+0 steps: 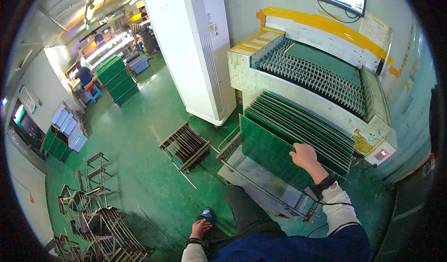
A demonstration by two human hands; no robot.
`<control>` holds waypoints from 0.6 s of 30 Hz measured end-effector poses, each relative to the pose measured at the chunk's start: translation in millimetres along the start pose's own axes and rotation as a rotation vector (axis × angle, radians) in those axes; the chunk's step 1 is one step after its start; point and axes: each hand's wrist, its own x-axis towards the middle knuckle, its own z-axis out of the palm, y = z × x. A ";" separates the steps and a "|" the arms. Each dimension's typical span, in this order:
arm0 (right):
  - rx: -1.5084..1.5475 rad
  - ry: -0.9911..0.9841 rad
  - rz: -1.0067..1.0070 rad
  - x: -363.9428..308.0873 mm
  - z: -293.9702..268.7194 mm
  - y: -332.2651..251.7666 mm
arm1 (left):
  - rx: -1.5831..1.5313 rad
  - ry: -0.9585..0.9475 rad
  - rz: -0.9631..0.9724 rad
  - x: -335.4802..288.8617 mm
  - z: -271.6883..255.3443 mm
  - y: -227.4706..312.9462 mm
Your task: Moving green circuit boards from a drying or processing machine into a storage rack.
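Note:
My right hand is closed on the top edge of a green circuit board panel, thumb on its near face. The panel stands tilted in a metal slotted rack, in front of a row of similar green panels set on edge. Bare slots and a pale tray show on the rack's near side. My left hand hangs low beside my leg, fingers loosely bent and apart, holding nothing. The lower edge of the gripped panel is partly hidden by my right forearm.
Behind the rack stands a roller conveyor machine with a panel on its rollers. A tall white cabinet unit is beside it. A smaller rack and stacked metal frames stand on the green floor. People work at far benches.

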 end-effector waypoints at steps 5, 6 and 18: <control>0.001 0.008 0.002 -0.4 3.3 3.5 | 0.016 0.009 0.017 -6.8 5.9 3.6; 0.001 0.010 0.001 -0.3 3.2 3.0 | 0.015 0.013 0.012 -7.5 6.2 4.0; -0.010 0.008 -0.003 -0.9 3.1 2.0 | 0.008 0.009 0.008 -6.3 3.7 2.3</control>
